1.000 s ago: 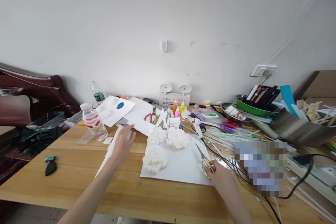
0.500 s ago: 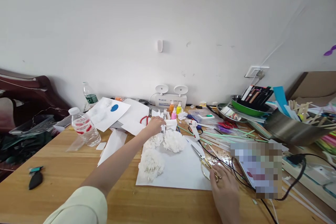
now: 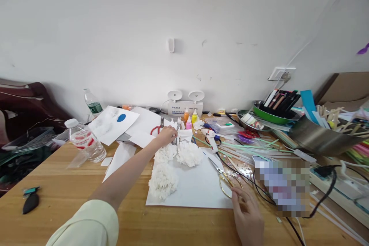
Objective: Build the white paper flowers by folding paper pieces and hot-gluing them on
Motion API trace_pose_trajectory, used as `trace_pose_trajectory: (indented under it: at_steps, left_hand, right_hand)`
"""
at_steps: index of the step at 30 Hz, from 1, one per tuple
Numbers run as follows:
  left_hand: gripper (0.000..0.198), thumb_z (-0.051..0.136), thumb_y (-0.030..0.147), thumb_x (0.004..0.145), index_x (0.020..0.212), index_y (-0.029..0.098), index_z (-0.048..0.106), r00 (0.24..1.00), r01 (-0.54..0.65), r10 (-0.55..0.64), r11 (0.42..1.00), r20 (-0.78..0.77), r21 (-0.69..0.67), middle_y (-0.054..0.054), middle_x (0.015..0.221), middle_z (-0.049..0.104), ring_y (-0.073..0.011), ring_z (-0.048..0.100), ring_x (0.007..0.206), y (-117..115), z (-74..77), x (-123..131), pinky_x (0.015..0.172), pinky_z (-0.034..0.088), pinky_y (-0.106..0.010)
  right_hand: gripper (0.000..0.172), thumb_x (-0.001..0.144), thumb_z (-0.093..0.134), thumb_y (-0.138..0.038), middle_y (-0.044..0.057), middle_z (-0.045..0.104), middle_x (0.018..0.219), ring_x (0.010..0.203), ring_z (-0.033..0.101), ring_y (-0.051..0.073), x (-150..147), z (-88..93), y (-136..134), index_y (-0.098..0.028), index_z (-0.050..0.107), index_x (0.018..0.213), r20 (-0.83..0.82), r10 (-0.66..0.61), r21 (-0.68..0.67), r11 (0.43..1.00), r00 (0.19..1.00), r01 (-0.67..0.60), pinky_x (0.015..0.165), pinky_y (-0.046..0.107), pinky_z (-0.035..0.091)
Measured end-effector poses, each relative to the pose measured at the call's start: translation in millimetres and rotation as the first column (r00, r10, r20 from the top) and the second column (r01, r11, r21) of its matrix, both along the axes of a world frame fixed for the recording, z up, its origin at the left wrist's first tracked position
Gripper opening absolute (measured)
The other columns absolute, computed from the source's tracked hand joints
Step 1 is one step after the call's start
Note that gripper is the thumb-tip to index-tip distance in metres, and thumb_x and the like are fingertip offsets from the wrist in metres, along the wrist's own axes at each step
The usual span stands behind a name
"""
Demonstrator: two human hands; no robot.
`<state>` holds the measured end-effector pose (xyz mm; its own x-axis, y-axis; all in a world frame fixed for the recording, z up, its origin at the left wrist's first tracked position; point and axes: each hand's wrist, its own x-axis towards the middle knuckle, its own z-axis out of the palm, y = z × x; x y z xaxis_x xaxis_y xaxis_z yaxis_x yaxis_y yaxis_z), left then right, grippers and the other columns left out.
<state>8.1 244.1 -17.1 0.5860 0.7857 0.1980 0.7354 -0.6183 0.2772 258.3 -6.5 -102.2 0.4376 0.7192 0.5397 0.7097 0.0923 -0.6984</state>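
Note:
My left hand point(image 3: 167, 135) reaches across to the back of the table, its fingers pinched together among small white paper pieces; what lies between the fingertips is too small to make out. Just in front of it are three ruffled white paper flowers: one at the front left point(image 3: 163, 181), one at the right point(image 3: 189, 153), and one partly under my wrist point(image 3: 165, 153). They sit on a white sheet point(image 3: 198, 190). At the sheet's right edge lie gold-handled scissors point(image 3: 225, 177), blades apart. My right hand point(image 3: 248, 211) rests there, fingers curled with the tips at the handles.
Red-handled pliers point(image 3: 155, 130) and small paint bottles point(image 3: 188, 123) stand near my left hand. A glue gun point(image 3: 211, 141) with its black cable lies behind the scissors. Left is a water bottle point(image 3: 88, 142); right, a blurred-out phone point(image 3: 284, 188) and a metal container of sticks point(image 3: 323, 136).
The view has shifted slightly, moving most things a little left. My right hand has slid slightly back toward me along the scissors' handles. My left hand stays among the white paper pieces.

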Motion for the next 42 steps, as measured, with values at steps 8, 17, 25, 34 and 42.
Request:
trace_pose_trajectory:
  at_steps: [8, 17, 25, 34, 42]
  left_hand:
    - [0.020, 0.036, 0.020, 0.077, 0.086, 0.015, 0.053, 0.937, -0.078, 0.090, 0.996, 0.338, -0.048, -0.004, 0.083, 0.062, -0.0154, 0.058, 0.081, -45, 57.2, 6, 0.075, 0.043, -0.027]
    - [0.018, 0.043, 0.018, 0.076, 0.087, 0.020, 0.057, 0.916, 0.069, 0.007, 0.982, 0.400, -0.175, 0.001, 0.072, 0.059, -0.0116, 0.052, 0.065, -134, 71.2, 15, 0.062, 0.040, -0.023]
    - [0.032, 0.048, 0.032, 0.078, 0.109, 0.022, 0.053, 0.907, 0.012, 0.102, 0.964, 0.409, -0.266, -0.001, 0.075, 0.060, -0.0135, 0.053, 0.070, -138, 54.8, 8, 0.065, 0.041, -0.024]
    - [0.021, 0.043, 0.028, 0.081, 0.074, 0.019, 0.060, 0.882, -0.006, 0.143, 0.956, 0.449, -0.293, 0.000, 0.069, 0.059, -0.0116, 0.048, 0.063, -140, 40.1, 6, 0.057, 0.037, -0.023]
    - [0.019, 0.042, 0.027, 0.081, 0.076, 0.019, 0.059, 0.901, 0.005, 0.138, 0.945, 0.411, -0.328, 0.001, 0.066, 0.058, -0.0101, 0.047, 0.059, -150, 27.2, 2, 0.054, 0.036, -0.021]
  right_hand:
    - [0.027, 0.076, 0.051, -0.041, 0.013, 0.061, 0.096, 0.094, 0.054, 0.026, -7, 11.4, 6, -0.017, 0.060, 0.086, -0.180, 0.036, -0.067, 0.997, 0.983, -0.048, 0.070, 0.035, 0.047]
    - [0.042, 0.071, 0.057, -0.043, 0.008, 0.061, 0.095, 0.078, 0.057, 0.017, -55, 94.0, 85, -0.019, 0.055, 0.106, -0.538, 0.598, -0.104, 0.652, 0.594, -0.751, 0.068, 0.029, 0.046]
    - [0.026, 0.068, 0.061, -0.042, 0.000, 0.058, 0.064, 0.060, 0.052, 0.012, -75, 92.5, 115, -0.016, 0.060, 0.074, -0.651, 0.604, -0.096, 0.534, 0.459, -0.840, 0.057, 0.024, 0.041]
    - [0.032, 0.068, 0.061, -0.043, 0.000, 0.056, 0.062, 0.060, 0.054, 0.013, -71, 73.8, 109, -0.016, 0.061, 0.084, -0.675, 0.568, -0.128, 0.540, 0.472, -0.832, 0.054, 0.025, 0.042]
    - [0.022, 0.067, 0.063, -0.038, 0.000, 0.056, 0.064, 0.059, 0.052, 0.011, -76, 70.4, 97, -0.016, 0.060, 0.071, -0.726, 0.532, -0.113, 0.533, 0.436, -0.839, 0.059, 0.025, 0.043]
